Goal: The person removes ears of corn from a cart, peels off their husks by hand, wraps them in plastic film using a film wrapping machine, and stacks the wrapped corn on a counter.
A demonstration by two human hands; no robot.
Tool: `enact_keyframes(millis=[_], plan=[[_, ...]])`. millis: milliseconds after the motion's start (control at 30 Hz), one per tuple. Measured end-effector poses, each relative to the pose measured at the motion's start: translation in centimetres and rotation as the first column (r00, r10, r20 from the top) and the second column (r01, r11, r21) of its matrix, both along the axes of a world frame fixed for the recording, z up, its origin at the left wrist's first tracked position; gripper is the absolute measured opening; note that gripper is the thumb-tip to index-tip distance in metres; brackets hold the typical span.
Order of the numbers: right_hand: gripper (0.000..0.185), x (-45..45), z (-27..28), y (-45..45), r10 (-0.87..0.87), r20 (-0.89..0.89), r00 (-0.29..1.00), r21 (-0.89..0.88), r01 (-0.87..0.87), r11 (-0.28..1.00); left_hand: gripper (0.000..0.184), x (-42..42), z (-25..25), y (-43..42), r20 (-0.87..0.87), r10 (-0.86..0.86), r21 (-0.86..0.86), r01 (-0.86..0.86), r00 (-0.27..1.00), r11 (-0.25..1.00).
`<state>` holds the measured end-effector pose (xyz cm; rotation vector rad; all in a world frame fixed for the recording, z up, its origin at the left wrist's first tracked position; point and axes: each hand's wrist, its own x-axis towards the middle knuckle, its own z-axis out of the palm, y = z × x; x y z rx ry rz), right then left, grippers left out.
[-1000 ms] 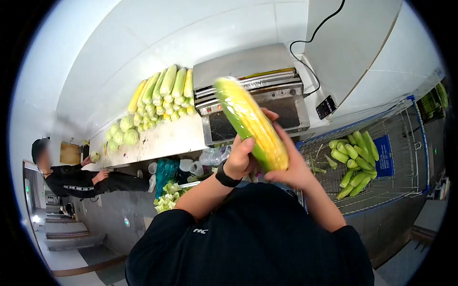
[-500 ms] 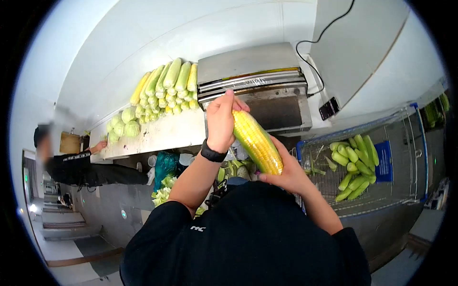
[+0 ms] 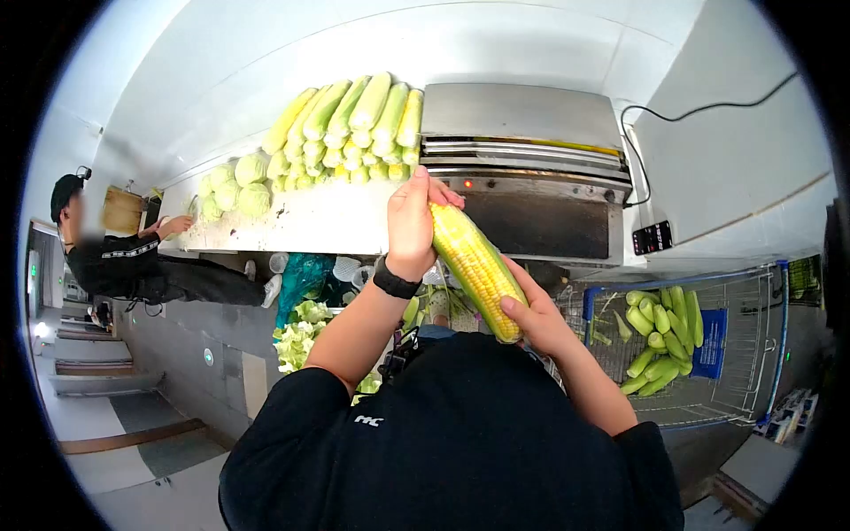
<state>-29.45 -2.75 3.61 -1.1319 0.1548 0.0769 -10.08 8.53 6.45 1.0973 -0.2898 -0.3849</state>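
Both hands hold one ear of corn (image 3: 478, 270), tilted in front of my chest, with bare yellow kernels facing up and green husk along its left side. Its surface has a shine like clear film. My left hand (image 3: 413, 221), with a black watch on the wrist, closes around the upper end. At the lower end my right hand (image 3: 542, 320) grips from the right, its thumb lying across the kernels. Just beyond my hands stands a metal wrapping machine (image 3: 522, 111) with a small red light lit. Stacked ears of corn (image 3: 341, 124) lie to its left.
Several cabbages (image 3: 241, 190) sit on the white counter (image 3: 310, 221). A shopping cart (image 3: 744, 389) at right holds green corn ears (image 3: 664, 327). A phone (image 3: 652, 238) lies beside the machine. Leafy trimmings (image 3: 305, 341) are below the counter. Another person (image 3: 115, 257) stands at far left.
My view has shifted, so the machine and stacked corn appear farther right. My right thumb has moved up onto the kernels. The other person's hands have come together near the counter.
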Motion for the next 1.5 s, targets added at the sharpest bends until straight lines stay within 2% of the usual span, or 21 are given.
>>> enact_keyframes(millis=[133, 167, 233, 267, 367, 400, 500, 567, 633, 667, 733, 833, 967, 1033, 1067, 1100, 1167, 1233, 1267, 1333, 1500], plan=[[0.078, 5.5, 0.3, 2.3, 0.021, 0.014, 1.0, -0.12, -0.019, 0.993, 0.051, 4.7, 0.2, 2.7, -0.04, 0.065, -0.07, -0.068, 0.997, 0.995], [0.077, 6.9, -0.4, 3.3, -0.015, 0.02, 1.0, -0.081, 0.017, 0.997, 0.043, 5.6, 0.6, 3.5, -0.105, 0.023, -0.19, -0.042, 0.994, 0.981], [0.077, 9.2, -0.6, 5.5, -0.048, -0.002, 0.999, -0.042, 0.048, 0.998, 0.059, 6.7, 1.3, 5.3, -0.226, -0.087, -0.419, -0.016, 0.97, 0.908], [0.074, 10.9, -0.4, 6.5, -0.102, -0.012, 0.995, -0.01, 0.102, 0.995, 0.075, 8.1, -0.7, 6.5, -0.211, -0.113, -0.273, 0.052, 0.971, 0.961], [0.071, 15.1, -1.8, 8.9, -0.171, 0.043, 0.984, -0.091, 0.174, 0.981, 0.066, 8.3, -4.4, 9.9, -0.19, -0.27, 0.009, 0.276, 0.944, 0.961], [0.071, 16.2, -1.7, 9.9, -0.122, 0.057, 0.991, -0.169, 0.13, 0.977, 0.058, 7.8, -3.9, 11.1, -0.085, -0.236, 0.219, 0.249, 0.968, 0.944], [0.073, 18.8, -0.3, 10.6, 0.045, -0.059, 0.997, -0.279, -0.059, 0.959, 0.062, 10.3, -4.1, 14.9, -0.256, -0.254, 0.177, 0.303, 0.933, 0.936], [0.072, 20.2, 0.0, 9.9, 0.248, -0.233, 0.94, -0.661, -0.34, 0.669, 0.064, 13.5, -7.0, 17.2, -0.281, -0.304, 0.279, 0.381, 0.91, 0.882], [0.068, 20.5, -1.4, 9.8, 0.147, -0.224, 0.963, -0.677, -0.263, 0.687, 0.059, 16.0, -11.8, 18.4, -0.255, -0.279, 0.444, 0.369, 0.926, 0.817], [0.066, 20.3, -1.6, 9.9, 0.095, -0.263, 0.96, -0.62, -0.243, 0.746, 0.059, 16.8, -15.2, 18.5, -0.269, -0.283, 0.439, 0.379, 0.92, 0.815], [0.06, 19.7, -2.8, 9.9, 0.046, -0.313, 0.949, -0.575, -0.228, 0.786, 0.052, 18.3, -21.0, 18.5, -0.425, -0.333, 0.493, 0.524, 0.842, 0.695], [0.056, 18.5, -3.7, 10.2, 0.087, -0.327, 0.941, -0.63, -0.286, 0.722, 0.05, 17.9, -21.3, 15.4, -0.585, -0.282, 0.407, 0.576, 0.761, 0.709], [0.054, 17.1, -4.2, 10.6, 0.043, -0.341, 0.939, -0.638, -0.264, 0.724, 0.05, 17.1, -24.1, 10.7, -0.535, -0.223, 0.502, 0.519, 0.815, 0.692], [0.054, 16.7, -3.9, 10.9, 0.004, -0.359, 0.933, -0.623, -0.243, 0.743, 0.043, 16.6, -31.5, 9.5, -0.521, -0.277, 0.494, 0.55, 0.807, 0.673], [0.054, 16.4, -4.1, 10.8, -0.001, -0.364, 0.931, -0.619, -0.241, 0.748, 0.052, 16.3, -33.8, 9.2, -0.435, -0.278, 0.563, 0.5, 0.856, 0.658], [0.054, 16.2, -4.3, 10.7, -0.007, -0.368, 0.93, -0.616, -0.238, 0.751, 0.062, 16.3, -33.6, 8.7, -0.342, -0.283, 0.624, 0.441, 0.896, 0.644], [0.054, 15.7, -4.4, 10.6, -0.023, -0.373, 0.927, -0.622, -0.232, 0.748, 0.062, 15.9, -33.3, 9.0, -0.383, -0.295, 0.595, 0.478, 0.875, 0.646], [0.054, 15.4, -4.4, 10.4, -0.033, -0.368, 0.929, -0.632, -0.224, 0.742, 0.045, 16.3, -30.4, 8.9, -0.393, -0.35, 0.673, 0.526, 0.85, 0.521], [0.054, 15.3, -4.2, 10.4, -0.029, -0.384, 0.923, -0.631, -0.239, 0.738, 0.045, 16.1, -28.9, 9.2, -0.393, -0.351, 0.673, 0.526, 0.85, 0.521], [0.054, 15.1, -4.0, 10.2, -0.035, -0.389, 0.921, -0.633, -0.239, 0.736, 0.06, 15.5, -26.1, 9.5, -0.26, -0.431, 0.834, 0.426, 0.864, 0.351], [0.052, 15.0, -4.0, 9.6, -0.038, -0.382, 0.923, -0.653, -0.241, 0.718, 0.071, 14.8, -28.9, 9.8, -0.244, -0.432, 0.809, 0.428, 0.868, 0.404]])
